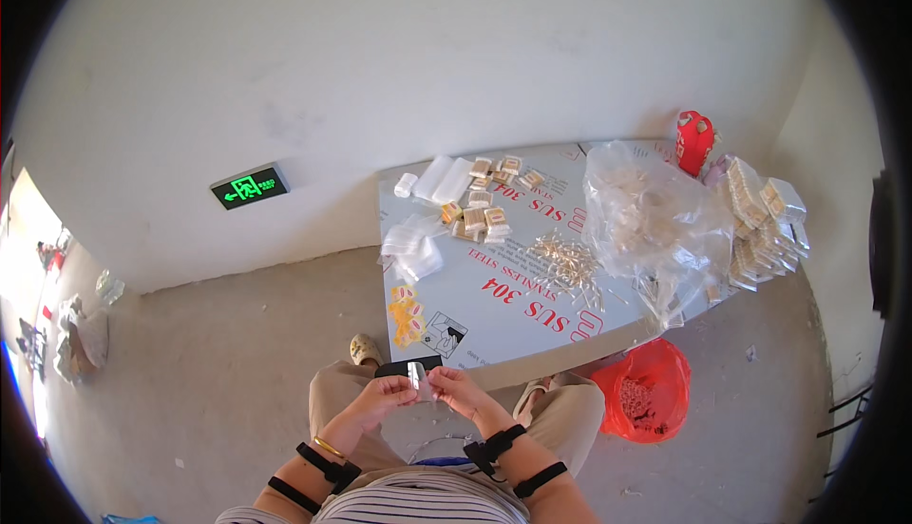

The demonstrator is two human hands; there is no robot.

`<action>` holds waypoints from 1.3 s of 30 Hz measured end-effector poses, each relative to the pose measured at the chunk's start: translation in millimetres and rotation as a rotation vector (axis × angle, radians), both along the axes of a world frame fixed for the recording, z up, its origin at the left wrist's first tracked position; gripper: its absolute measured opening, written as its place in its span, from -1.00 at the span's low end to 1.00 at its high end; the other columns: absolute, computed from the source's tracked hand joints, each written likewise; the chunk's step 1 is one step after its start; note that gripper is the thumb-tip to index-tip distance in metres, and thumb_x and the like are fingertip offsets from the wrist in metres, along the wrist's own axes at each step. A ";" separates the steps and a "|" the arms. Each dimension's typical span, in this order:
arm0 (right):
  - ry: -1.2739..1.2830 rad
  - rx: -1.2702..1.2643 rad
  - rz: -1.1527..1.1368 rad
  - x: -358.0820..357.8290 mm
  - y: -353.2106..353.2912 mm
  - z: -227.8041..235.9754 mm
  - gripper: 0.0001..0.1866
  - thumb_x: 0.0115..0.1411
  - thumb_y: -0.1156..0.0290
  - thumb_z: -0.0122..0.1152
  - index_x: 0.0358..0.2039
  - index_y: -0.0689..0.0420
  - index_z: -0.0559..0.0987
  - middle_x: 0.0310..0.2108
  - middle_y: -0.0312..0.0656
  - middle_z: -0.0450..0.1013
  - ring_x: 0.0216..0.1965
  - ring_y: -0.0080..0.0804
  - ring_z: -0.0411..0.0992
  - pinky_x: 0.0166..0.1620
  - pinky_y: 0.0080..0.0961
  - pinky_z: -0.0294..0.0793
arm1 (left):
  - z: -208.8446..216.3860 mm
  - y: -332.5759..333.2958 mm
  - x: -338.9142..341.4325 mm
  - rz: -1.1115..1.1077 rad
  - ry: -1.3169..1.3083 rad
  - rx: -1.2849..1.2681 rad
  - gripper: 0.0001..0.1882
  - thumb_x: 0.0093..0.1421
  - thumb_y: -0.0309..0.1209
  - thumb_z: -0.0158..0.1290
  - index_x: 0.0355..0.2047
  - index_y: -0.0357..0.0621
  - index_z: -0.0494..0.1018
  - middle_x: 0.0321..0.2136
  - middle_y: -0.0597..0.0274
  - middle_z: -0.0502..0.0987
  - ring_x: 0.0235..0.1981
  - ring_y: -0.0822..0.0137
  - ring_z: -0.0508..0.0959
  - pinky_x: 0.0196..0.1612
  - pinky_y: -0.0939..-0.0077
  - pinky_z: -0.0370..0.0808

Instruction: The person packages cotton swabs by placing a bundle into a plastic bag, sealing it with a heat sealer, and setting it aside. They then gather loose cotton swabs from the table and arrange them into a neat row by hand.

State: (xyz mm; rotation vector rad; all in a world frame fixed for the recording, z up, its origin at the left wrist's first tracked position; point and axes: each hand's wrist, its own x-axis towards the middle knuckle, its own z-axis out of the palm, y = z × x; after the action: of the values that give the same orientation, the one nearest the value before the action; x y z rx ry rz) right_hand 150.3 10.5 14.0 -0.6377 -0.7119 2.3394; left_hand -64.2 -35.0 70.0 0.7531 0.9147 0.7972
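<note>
Just off the near edge of the film-covered tabletop (442,277), by its left corner, a small plastic sleeve (417,379) is held between two hands. The left hand (388,395) pinches its left side between thumb and fingers, and the right hand (454,387) grasps its right side the same way. If the two grips pull unevenly, the thin film could crease or split; if either slackens, the sleeve could drop short of the tabletop to the floor. A careless sweep of the left hand could scatter the yellow labels (407,317) at the tabletop's near left corner. The sleeve looks narrow, glossy and pale, with a bright silvery reflection along it; whether anything sits inside it is too small to tell
</note>
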 end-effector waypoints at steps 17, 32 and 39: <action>-0.836 0.845 -0.342 25.9 -19.2 48.2 -0.77 0.19 0.30 0.39 -0.43 0.19 0.59 -0.49 -0.26 0.48 -0.48 -0.54 0.37 -0.38 -0.60 0.34 | 33.2 -20.6 -4.5 -0.156 0.392 0.289 -0.84 0.30 -0.41 0.17 -0.39 -0.22 0.51 -0.40 0.27 0.63 -0.37 0.55 0.59 -0.27 0.63 0.54; -0.898 0.808 -0.011 -4.3 -43.9 90.7 -0.82 0.24 0.40 0.19 -0.27 0.26 0.62 -0.53 -0.17 0.54 -0.47 -0.57 0.48 -0.37 -0.51 0.44 | 9.2 -31.1 17.6 0.006 0.521 0.334 -0.76 0.24 -0.41 0.24 -0.51 -0.21 0.44 -0.59 0.33 0.58 -0.54 0.59 0.55 -0.48 0.67 0.45; -0.759 0.667 0.034 -2.4 -39.3 66.9 -0.83 0.25 0.45 0.16 -0.28 0.28 0.63 -0.47 -0.26 0.57 -0.43 -0.62 0.46 -0.32 -0.61 0.45 | 5.2 -34.3 14.6 -0.014 0.378 0.305 -0.78 0.27 -0.40 0.20 -0.45 -0.19 0.43 -0.56 0.34 0.56 -0.52 0.60 0.51 -0.44 0.67 0.46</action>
State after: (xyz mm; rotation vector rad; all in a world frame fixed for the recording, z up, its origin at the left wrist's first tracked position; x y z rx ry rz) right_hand 147.9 -28.8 80.9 -1.1840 -1.7364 1.6613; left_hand -49.6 -69.3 75.2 1.2042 1.1357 0.8063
